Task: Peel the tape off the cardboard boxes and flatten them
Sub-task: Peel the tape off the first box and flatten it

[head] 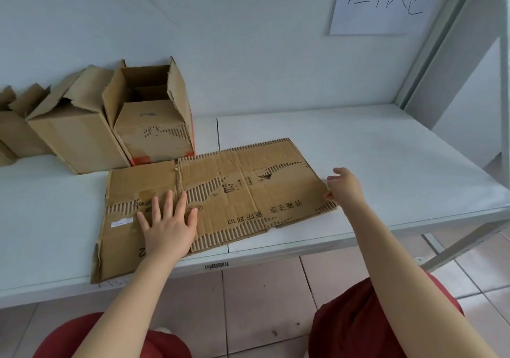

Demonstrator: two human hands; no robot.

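From the head view, a flattened box (234,200) lies on the white bench (386,150), its near left corner hanging a little over the front edge. Its outer paper is torn off in strips, baring the corrugated ribs, and printed characters run across it. The left hand (168,228) lies palm down on the left half of this sheet, fingers straight and spread, pressing it flat. The right hand (345,186) is at the sheet's right edge, fingers curled and grasping the cardboard there, thumb raised.

Behind the sheet, near the wall, an open box (151,128) stands upright with its flaps up and orange tape (140,160) along its bottom edge; it touches the sheet's far edge. Just left of it stands a second box (74,134) with torn flaps, and more boxes (13,128) are at the left border. A paper sign (386,1) with handwritten characters hangs on the wall. A barcode label (216,265) is stuck to the bench's front edge.
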